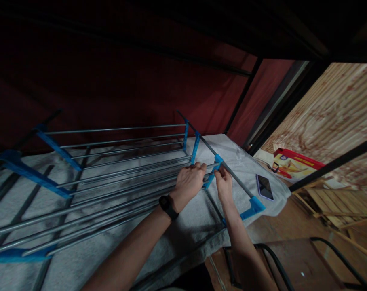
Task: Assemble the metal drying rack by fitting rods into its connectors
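A rack of thin grey metal tubes (117, 162) joined by blue plastic brackets lies across the bed in front of me. My left hand (189, 178), with a dark watch on its wrist, closes over the right ends of the tubes. Close beside it, my right hand (224, 184) has its fingers pinched at a blue bracket (212, 178) on the right-hand side bar (239, 182). The tube ends are partly hidden by my fingers. Another blue bracket (256, 206) sits at the near end of that bar. More blue brackets (34, 176) hold the left side.
Under the rack is a grey blanket (228, 147), with a phone (264, 187) near its right edge. Dark bed-frame posts (244, 95) and a red curtain (125, 89) enclose the back. A red and yellow box (295, 163), wooden slats (338, 204) and a chair (304, 258) stand to the right.
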Demonstrator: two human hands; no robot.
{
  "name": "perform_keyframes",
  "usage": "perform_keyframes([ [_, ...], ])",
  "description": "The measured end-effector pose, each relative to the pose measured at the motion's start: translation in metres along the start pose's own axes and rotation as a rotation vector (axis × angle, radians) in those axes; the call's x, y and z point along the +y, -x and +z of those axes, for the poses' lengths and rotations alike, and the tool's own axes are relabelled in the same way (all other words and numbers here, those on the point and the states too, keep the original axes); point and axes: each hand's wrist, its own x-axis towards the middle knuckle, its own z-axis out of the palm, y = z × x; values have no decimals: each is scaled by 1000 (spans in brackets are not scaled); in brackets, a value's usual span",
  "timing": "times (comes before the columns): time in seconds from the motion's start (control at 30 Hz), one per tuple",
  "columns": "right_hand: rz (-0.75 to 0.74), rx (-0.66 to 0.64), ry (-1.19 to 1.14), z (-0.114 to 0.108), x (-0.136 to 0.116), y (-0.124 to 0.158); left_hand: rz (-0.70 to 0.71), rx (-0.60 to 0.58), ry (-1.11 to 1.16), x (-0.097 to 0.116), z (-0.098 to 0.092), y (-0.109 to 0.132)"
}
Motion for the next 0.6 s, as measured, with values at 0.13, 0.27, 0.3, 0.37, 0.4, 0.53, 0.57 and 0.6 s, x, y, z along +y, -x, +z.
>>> perform_keyframes([
  [0.13, -12, 3, 12, -1, 0, 0, -6, 0, 1, -2, 4, 0],
  [0.27, -10, 1, 11, -1, 0, 0, -15, -12, -8, -2, 5, 0],
  [0.3, -8, 0, 11, -1, 0, 0, -16, -17, -9, -2, 4, 0],
  [0.37, -7, 1, 12, -1, 0, 0, -16, -18, -8, -1, 4, 0],
  [0.4, -7, 5, 14, 0, -1, 0, -14, -14, -6, -1, 3, -1],
  [0.53, -8, 4, 26, 0, -4, 0, -3, -27, 3, -1, 2, -1],
  [0.57, -9, 2, 25, 0, -4, 0, -3, -32, 5, -1, 2, -1],
  [0.6, -10, -1, 24, 0, -5, 0, -3, -32, 7, -1, 1, -1],
])
